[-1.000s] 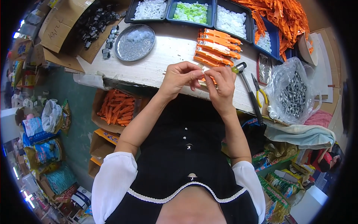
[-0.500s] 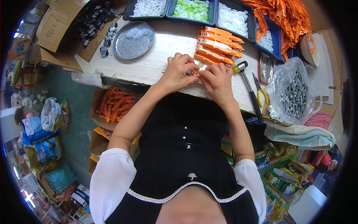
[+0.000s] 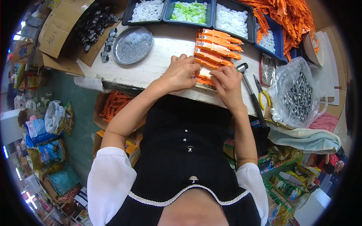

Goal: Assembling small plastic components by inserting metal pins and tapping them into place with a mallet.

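At the table's near edge, an orange plastic piece (image 3: pixel 204 80) lies between my two hands. My left hand (image 3: pixel 180 74) is closed at its left end, fingers curled and the tips partly hidden. Bent fingers of my right hand (image 3: pixel 228 82) pinch its right end. Just beyond the hands, several orange plastic parts with metal bits (image 3: pixel 217 47) lie side by side in a row. A hammer (image 3: pixel 252 88) lies right of my right hand, and yellow-handled pliers (image 3: pixel 263 92) lie beside it.
Dark trays of small white and green pieces (image 3: pixel 189 12) line the back. A round metal dish (image 3: pixel 132 44) sits at left, near a carton of black clips (image 3: pixel 92 28). Orange parts (image 3: pixel 290 22) heap at back right. A clear bag of metal pins (image 3: pixel 299 94) stands at right.
Both hands have moved slightly nearer to me and a little apart. More of the orange piece now shows between them. The hammer's head is partly covered by my right hand.
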Demonstrator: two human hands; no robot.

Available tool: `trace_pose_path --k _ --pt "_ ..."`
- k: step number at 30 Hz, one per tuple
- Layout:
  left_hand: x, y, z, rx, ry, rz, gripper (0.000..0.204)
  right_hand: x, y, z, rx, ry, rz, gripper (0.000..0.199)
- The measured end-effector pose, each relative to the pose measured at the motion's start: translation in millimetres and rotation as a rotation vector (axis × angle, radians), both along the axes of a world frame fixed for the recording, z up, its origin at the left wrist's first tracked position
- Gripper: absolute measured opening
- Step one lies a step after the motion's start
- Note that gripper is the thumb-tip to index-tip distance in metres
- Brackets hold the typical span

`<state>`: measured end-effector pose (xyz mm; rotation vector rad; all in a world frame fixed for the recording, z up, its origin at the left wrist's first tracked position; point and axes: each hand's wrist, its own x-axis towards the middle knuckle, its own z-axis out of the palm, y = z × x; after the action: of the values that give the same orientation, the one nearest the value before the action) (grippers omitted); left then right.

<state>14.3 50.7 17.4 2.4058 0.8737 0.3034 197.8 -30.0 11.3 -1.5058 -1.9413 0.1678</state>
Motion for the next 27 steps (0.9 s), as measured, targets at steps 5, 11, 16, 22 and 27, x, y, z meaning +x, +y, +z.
trace_pose_path --k 5,11,16,22,27 --pt "29 17 29 0.036 0.223 -0.142 0.016 57 -3 5 0.046 0.049 -0.207 0.009" --pt "179 61 45 0.397 0.088 -0.319 0.015 134 -9 -9 -0.046 0.222 -0.526 0.014" --pt "280 99 20 0.623 0.105 -0.280 0.011 155 0 -23 -0.134 -0.061 -0.649 0.017" --pt "312 109 -11 0.615 0.210 -0.276 0.015 152 10 -21 -0.203 -0.211 -0.716 0.016" --pt "310 113 -4 0.545 0.331 -0.345 0.016 159 9 -30 -0.194 -0.218 -0.665 0.007"
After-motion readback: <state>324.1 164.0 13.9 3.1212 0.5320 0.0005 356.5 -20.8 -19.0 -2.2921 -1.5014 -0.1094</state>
